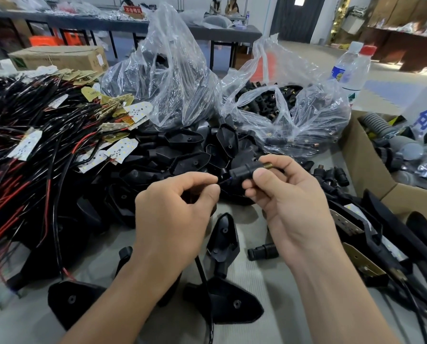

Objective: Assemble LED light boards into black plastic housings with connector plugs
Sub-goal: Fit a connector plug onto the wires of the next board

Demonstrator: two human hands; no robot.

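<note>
My right hand [284, 194] pinches a black connector plug [244, 171] with a brass threaded end, held above the table. My left hand [180, 207] pinches a thin black wire [222, 181] whose tip meets the plug's open end. Below my hands a black cable [202, 271] hangs down toward loose black plastic housings [223, 239]. More housings [187, 155] are heaped behind my hands. LED boards on red and black wires [118, 150] lie piled at the left.
Two clear plastic bags hold housings [167, 78] and connector plugs [274, 100]. A cardboard box [366, 167] with grey parts stands at the right, with two water bottles [348, 70] behind it. Assembled lights [356, 244] lie at the lower right. A loose plug [263, 252] sits on the table.
</note>
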